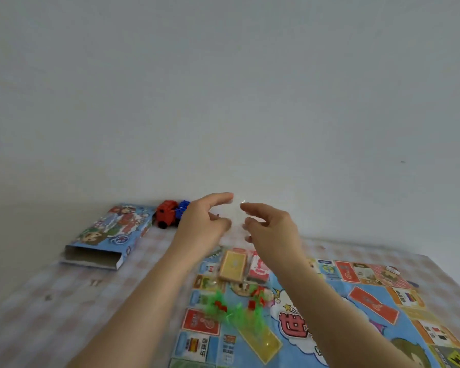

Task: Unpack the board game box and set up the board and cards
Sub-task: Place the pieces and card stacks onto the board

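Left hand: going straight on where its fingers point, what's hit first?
Likely the right hand: the left hand points at it across a small gap, though depth is unclear.

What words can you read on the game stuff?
"世": big red character in the middle of the board; what follows is hidden behind the right arm.
Small print on the board's squares, the card stacks and the box: too blurred to read.

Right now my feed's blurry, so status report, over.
Left hand, right hand raised, grip unclear. Board unfolded, two decks, plastic pieces on it. Box aside, left.
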Available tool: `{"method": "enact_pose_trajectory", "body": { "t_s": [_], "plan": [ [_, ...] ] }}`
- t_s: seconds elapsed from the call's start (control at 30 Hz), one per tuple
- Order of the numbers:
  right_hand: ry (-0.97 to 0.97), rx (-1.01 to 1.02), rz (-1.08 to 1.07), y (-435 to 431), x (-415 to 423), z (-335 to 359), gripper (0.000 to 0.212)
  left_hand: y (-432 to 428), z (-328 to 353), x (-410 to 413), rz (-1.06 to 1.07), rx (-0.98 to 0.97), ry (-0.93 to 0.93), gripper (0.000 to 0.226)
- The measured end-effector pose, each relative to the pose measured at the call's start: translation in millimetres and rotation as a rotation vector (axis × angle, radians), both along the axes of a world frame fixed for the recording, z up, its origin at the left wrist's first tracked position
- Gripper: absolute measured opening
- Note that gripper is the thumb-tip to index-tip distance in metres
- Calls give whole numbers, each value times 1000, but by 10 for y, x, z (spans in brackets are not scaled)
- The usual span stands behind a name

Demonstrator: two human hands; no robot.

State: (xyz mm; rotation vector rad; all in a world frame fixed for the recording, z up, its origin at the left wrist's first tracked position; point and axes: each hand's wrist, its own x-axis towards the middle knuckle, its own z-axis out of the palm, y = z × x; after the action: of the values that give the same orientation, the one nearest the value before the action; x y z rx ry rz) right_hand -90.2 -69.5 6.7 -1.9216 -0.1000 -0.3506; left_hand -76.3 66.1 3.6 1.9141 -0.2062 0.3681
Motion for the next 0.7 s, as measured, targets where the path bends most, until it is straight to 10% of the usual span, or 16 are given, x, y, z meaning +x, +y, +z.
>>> {"method": "enact_pose_trajectory", "body": {
  "t_s": [0.7],
  "plan": [
    [63, -541, 328, 1869, 451, -199, 47, 2084, -482, 432, 306, 390, 148, 52]
  ]
}}
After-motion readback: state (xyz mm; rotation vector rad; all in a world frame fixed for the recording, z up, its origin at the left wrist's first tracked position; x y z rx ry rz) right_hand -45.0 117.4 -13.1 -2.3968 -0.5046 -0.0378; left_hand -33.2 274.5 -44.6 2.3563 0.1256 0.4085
